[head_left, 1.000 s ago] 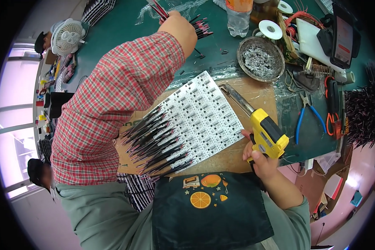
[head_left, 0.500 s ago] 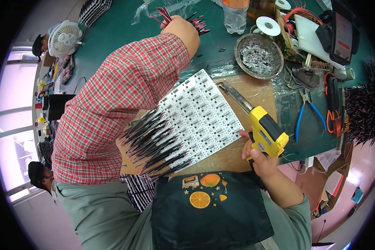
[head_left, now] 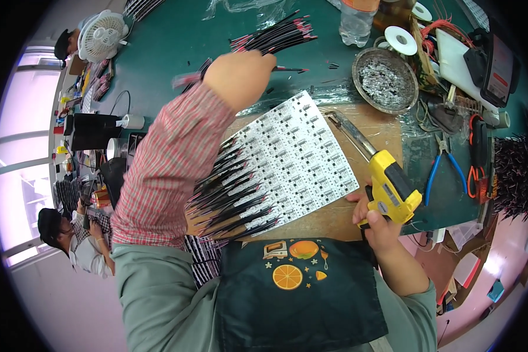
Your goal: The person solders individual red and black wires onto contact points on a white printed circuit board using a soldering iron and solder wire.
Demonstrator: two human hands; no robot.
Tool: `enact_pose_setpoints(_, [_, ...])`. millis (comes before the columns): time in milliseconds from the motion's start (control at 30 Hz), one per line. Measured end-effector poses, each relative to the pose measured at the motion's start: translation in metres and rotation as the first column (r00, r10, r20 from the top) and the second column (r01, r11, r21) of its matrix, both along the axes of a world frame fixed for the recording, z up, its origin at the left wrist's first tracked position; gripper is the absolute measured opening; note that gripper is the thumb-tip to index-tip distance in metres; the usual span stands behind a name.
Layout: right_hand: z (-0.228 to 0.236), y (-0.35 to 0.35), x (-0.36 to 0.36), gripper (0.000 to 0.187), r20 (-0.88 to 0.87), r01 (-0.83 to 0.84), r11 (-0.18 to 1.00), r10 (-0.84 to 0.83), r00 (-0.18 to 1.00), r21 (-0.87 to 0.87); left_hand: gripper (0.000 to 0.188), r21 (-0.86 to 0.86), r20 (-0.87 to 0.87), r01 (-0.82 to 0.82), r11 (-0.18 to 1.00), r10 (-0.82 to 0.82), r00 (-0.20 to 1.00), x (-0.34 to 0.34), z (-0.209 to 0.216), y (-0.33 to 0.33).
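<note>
My left hand (head_left: 237, 76) is closed around black wires (head_left: 290, 69) with pink-red ends, some sticking out on either side; the left ends are blurred. Just beyond it lies a pile of similar wires (head_left: 276, 36). In my right hand (head_left: 376, 227) is a yellow and black soldering gun (head_left: 394, 189), its metal nozzle pointing up and left beside the board's right edge. Between the hands, a white circuit board panel (head_left: 296, 155) rests at a slant on a brown board (head_left: 381, 126). Rows of black wires (head_left: 232, 196) lie across its left part.
A round metal bowl (head_left: 386, 82) of solder scraps stands at the back right, near a plastic bottle (head_left: 356, 23) and a white spool (head_left: 400, 40). Blue-handled pliers (head_left: 442, 167) lie further right. Two people (head_left: 70, 240) and a fan (head_left: 102, 36) are at the left.
My left hand has drawn back toward me and left, away from a pile of wires now lying on the green table. My right hand still holds the soldering gun; the view has shifted slightly.
</note>
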State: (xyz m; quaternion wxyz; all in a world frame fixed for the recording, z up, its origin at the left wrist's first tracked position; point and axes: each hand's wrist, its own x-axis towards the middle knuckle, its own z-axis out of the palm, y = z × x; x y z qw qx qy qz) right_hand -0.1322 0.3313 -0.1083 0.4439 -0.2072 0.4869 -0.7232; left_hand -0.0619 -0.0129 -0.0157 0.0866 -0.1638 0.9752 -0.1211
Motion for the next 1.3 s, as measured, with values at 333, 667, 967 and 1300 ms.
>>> enact_pose_setpoints(333, [0.001, -0.001, 0.001, 0.071, -0.049, -0.074, 0.996, 0.076, 0.996, 0.045, 0.023, 0.812, -0.138, -0.248, 0.528, 0.588, 0.797, 0.108, -0.005, 0.043])
enact_pose_setpoints(667, [0.005, -0.003, 0.007, 0.071, -0.067, -0.033, 0.996, 0.039, 0.997, 0.081, 0.019, 0.167, -0.377, -0.122, 0.978, 0.178, 0.909, 0.122, 0.007, 0.029])
enact_pose_setpoints(967, [0.002, -0.002, 0.004, 0.073, -0.072, -0.026, 0.997, 0.032, 0.997, 0.078, 0.012, -0.454, 0.317, 0.073, 0.888, 0.084, 0.945, 0.102, 0.029, 0.031])
enact_pose_setpoints(1300, [0.003, -0.004, 0.003, 0.072, -0.031, -0.036, 0.997, 0.038, 0.999, 0.067, 0.021, -0.443, 0.536, 0.158, 0.883, 0.119, 0.836, 0.091, -0.016, 0.037])
